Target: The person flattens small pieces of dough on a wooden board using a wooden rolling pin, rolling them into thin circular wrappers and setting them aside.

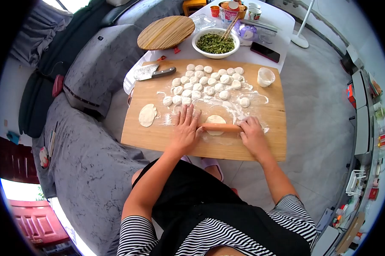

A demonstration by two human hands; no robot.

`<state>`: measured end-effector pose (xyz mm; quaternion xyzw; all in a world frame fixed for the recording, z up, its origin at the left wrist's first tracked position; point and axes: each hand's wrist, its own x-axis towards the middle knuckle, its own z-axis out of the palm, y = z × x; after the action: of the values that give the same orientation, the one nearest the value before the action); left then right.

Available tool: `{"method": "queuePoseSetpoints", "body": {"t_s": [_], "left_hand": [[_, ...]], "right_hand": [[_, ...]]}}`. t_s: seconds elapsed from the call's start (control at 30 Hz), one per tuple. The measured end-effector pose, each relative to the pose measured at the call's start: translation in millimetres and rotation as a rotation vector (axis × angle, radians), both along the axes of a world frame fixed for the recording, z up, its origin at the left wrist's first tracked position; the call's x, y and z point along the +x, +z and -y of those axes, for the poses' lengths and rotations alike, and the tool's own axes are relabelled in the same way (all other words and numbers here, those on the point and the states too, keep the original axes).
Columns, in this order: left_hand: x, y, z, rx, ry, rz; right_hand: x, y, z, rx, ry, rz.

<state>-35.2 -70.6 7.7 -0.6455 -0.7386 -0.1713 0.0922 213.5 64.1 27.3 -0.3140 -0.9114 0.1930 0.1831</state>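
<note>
A wooden rolling pin (pixel 222 127) lies across a round dough wrapper (pixel 216 120) on the wooden board. My right hand (pixel 253 133) is closed around the pin's right end. My left hand (pixel 186 128) rests flat on the board with its fingers stretched out, its thumb by the pin's left end; whether they touch is unclear. Left of that hand sits another flat dough wrapper (pixel 147 115). Small floured dough pieces (pixel 199 81) are grouped beyond both hands, and one dough piece (pixel 244 102) stands apart on the right.
The floured board (pixel 167 136) also bears a cleaver (pixel 154 72) and a translucent cup (pixel 266 77). Behind it, the white table (pixel 282 25) carries a bowl of chopped green filling (pixel 216 44) with chopsticks, a phone (pixel 265 52) and a round woven tray (pixel 166 33). A covered sofa (pixel 86 179) stands left.
</note>
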Motion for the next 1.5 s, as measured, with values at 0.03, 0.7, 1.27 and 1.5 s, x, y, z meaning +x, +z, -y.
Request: {"method": "queuePoseSetpoints", "body": {"t_s": [0.03,0.7,1.27,1.5], "left_hand": [[-4.3,-7.3,-4.9,-0.035,0.031,0.049],[-15.2,-10.3,11.1,-0.130,-0.033,0.072],[-16.8,-7.7,13.9,-0.144,0.079,0.018],[51.1,12.7,-3.8,-0.129,-0.020,0.320]], "right_hand": [[-6.7,2.9,-1.2,0.016,0.004,0.083],[-4.4,-5.4,4.0,0.167,0.041,0.143],[-5.9,-17.1,11.4,0.100,0.051,0.092],[-11.7,-9.4,10.1,0.110,0.060,-0.004]]}}
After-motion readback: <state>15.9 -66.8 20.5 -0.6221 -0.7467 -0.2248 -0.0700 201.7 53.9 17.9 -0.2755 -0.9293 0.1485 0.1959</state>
